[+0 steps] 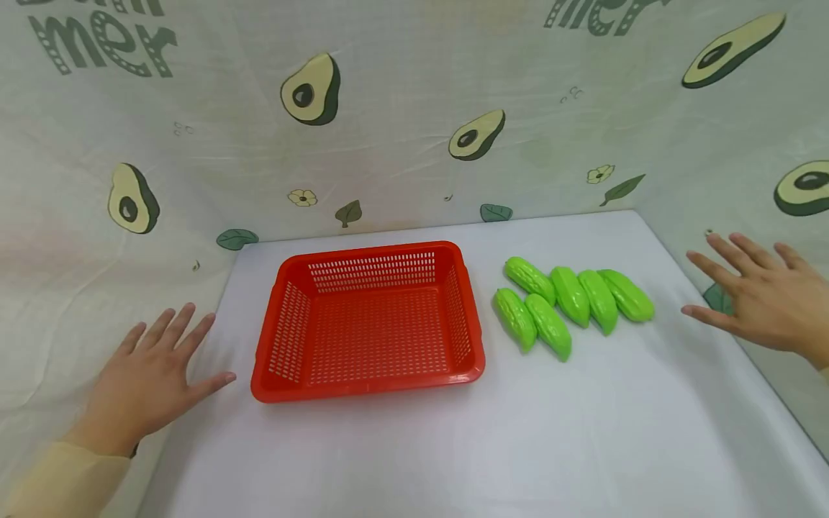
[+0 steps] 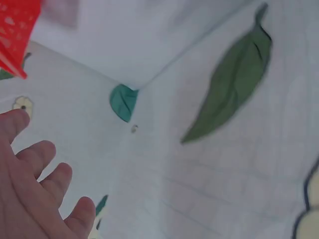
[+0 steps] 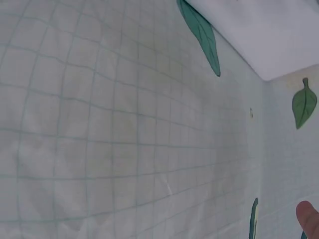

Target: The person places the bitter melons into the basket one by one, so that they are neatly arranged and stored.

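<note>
In the head view a red plastic basket [image 1: 365,392] with slotted walls sits left of centre on the white table, and its inside is bare. Several bright green bumpy pods, like toy bitter melons [image 1: 548,325], lie grouped to its right. My left hand [image 1: 145,381] is spread at the left, its thumb pointing toward the basket and nothing held. At the far right, my right hand [image 1: 767,291] has its fingers apart and holds nothing; the green pods are the nearest things to it. A corner of the basket also shows in the left wrist view, above the fingers [image 2: 55,181].
Cloth printed with avocados, leaves and flowers [image 1: 388,173] hangs behind the table and along both sides. The white tabletop [image 1: 414,453] stretches in front of the basket and pods. Its right edge runs beneath my right hand.
</note>
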A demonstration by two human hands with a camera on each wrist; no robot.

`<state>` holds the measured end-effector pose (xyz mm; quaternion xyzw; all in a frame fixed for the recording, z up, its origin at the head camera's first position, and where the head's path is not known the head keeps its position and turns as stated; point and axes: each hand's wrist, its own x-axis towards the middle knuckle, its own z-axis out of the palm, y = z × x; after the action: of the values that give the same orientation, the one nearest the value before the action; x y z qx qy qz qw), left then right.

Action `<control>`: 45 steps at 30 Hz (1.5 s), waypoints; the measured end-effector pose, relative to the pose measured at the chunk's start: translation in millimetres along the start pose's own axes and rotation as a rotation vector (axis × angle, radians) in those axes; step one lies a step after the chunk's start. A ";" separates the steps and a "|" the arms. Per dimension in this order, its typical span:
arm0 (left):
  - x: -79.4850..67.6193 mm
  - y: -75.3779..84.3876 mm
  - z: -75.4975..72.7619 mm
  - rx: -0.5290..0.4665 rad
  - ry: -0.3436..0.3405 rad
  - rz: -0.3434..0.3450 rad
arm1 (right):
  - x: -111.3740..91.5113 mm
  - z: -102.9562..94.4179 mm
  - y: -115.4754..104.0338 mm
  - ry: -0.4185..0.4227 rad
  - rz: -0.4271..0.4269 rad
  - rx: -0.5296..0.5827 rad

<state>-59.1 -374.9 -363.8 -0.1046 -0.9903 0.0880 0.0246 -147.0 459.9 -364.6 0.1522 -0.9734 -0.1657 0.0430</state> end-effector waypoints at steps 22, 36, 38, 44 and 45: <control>-5.4 85.5 20.4 -0.296 -0.047 -0.067 | 16.8 -9.8 -46.2 0.131 -0.161 0.114; -3.8 93.4 31.4 -0.387 0.025 -0.054 | 48.9 -5.0 -115.1 0.244 -0.287 0.255; -2.7 94.3 31.8 -0.391 0.017 -0.064 | 52.6 -4.4 -124.3 0.242 -0.296 0.273; -2.1 94.8 31.9 -0.393 -0.008 -0.077 | 62.8 -4.7 -157.0 0.251 -0.331 0.377; -2.1 94.8 31.8 -0.393 -0.008 -0.076 | 64.3 -5.0 -162.6 0.237 -0.334 0.389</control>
<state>-40.0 -289.5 -412.1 -0.0695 -0.9918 -0.1075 0.0032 -161.5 292.3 -412.3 0.3342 -0.9365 0.0386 0.0986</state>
